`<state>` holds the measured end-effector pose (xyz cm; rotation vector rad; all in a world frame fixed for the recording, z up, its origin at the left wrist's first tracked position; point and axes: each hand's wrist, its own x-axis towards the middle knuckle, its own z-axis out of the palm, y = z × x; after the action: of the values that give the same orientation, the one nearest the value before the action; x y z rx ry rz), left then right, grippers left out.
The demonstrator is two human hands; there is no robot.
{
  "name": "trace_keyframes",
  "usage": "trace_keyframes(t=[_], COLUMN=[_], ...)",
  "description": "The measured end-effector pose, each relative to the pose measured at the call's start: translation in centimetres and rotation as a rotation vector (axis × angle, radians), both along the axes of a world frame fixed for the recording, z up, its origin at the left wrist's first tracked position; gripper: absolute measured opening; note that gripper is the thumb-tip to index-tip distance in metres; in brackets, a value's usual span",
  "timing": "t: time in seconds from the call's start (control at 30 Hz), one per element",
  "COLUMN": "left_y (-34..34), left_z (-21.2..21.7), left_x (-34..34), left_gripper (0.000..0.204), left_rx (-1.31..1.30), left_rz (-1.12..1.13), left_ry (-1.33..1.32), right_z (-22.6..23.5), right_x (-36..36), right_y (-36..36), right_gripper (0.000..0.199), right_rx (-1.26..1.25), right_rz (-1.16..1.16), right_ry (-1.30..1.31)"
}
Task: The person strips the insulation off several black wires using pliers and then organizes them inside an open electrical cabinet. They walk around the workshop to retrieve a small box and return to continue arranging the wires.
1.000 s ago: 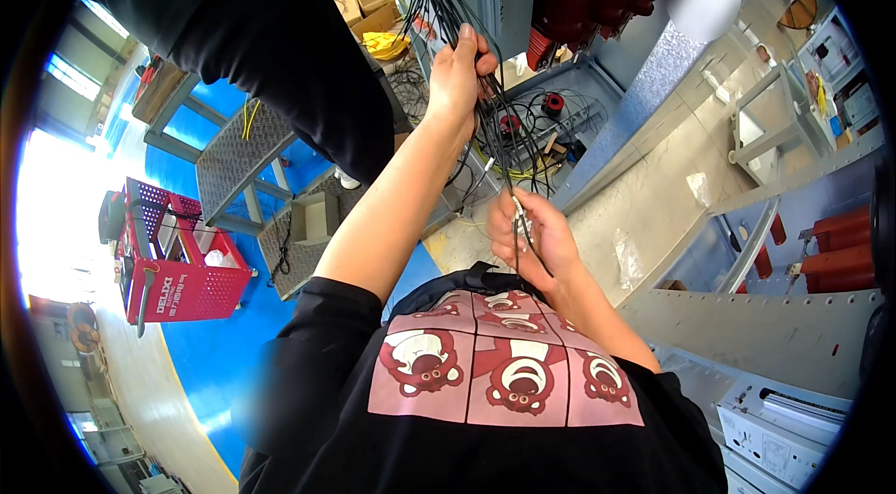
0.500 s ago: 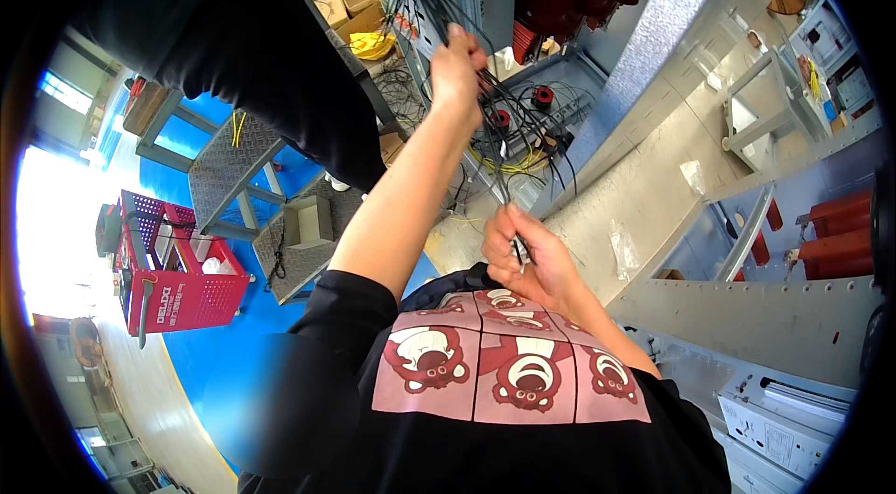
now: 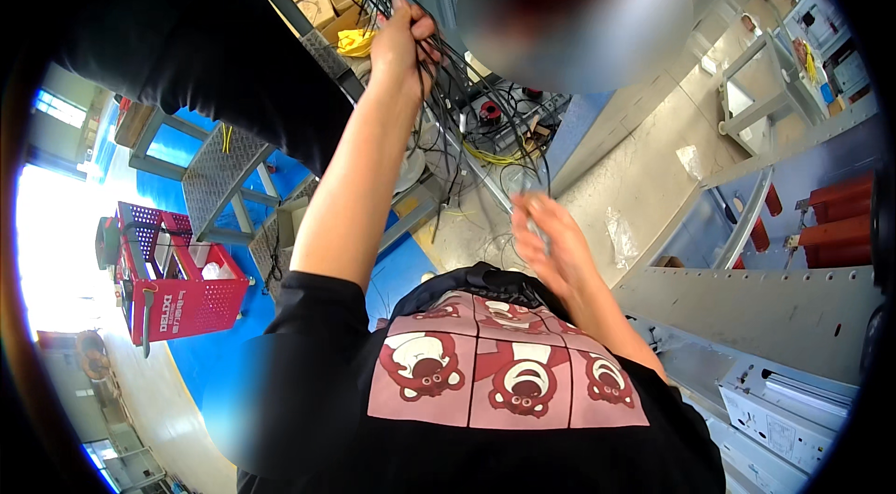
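Observation:
My left hand, arm stretched far forward, is closed around a thick bundle of thin black wires. The wires come down from the cabinet at the top, and their loose lengths hang below and to the right of that hand. Nearer my body, my right hand is raised with its fingers bent and a little blurred. A small greyish thing shows between its fingers, too unclear to name. The nearest wire ends hang just above the right fingertips; I cannot tell whether they touch.
A person's dark-clothed leg stands at upper left beside metal steps. A red perforated tool cart is at left. Black, red and yellow wire coils lie in the cabinet base. Red cylinders sit in a metal frame at right.
My left hand has moved up and left with the wire bundle. My right hand has shifted slightly right and its fingers have loosened from the wire it held near my chest.

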<state>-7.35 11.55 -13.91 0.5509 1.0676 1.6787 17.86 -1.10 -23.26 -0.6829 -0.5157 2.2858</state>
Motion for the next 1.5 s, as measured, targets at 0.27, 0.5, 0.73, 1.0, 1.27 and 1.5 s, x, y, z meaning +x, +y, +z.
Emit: trace_keyframes(t=[0.27,0.5,0.73,1.0,1.27,1.5], left_y=[-1.3,-1.2,-0.2,2.4,0.2,-3.8], left_z=[0.8,-1.3,0.1,0.0,-9.8,-18.3], left_x=[0.6,0.2,-0.8,-5.7,-5.5,-8.9], left_gripper=[0.034,0.036,0.037,0.04,0.02,0.053], left_rx=[0.074,0.049,0.042,0.002,0.052,-0.002], left_rz=[-0.058,-0.031,0.064,0.278,0.105,0.108], left_ry=[-0.129,-0.154,-0.096,0.035,0.362,0.616], right_z=[1.1,3.5,3.0,0.0,-0.7,-3.5], right_x=[-7.0,-7.9,-6.8,-1.0,-5.7,-14.3], right_y=[4.4,4.7,1.8,0.1,2.9,4.1], right_gripper=[0.03,0.02,0.027,0.022,0.019,0.027], right_rx=[0.124,0.223,0.114,-0.213,-0.274,-0.484], right_rz=[0.108,0.149,0.281,0.381,0.258,0.338], right_ry=[0.191,0.011,0.163,0.333,0.197,0.29])
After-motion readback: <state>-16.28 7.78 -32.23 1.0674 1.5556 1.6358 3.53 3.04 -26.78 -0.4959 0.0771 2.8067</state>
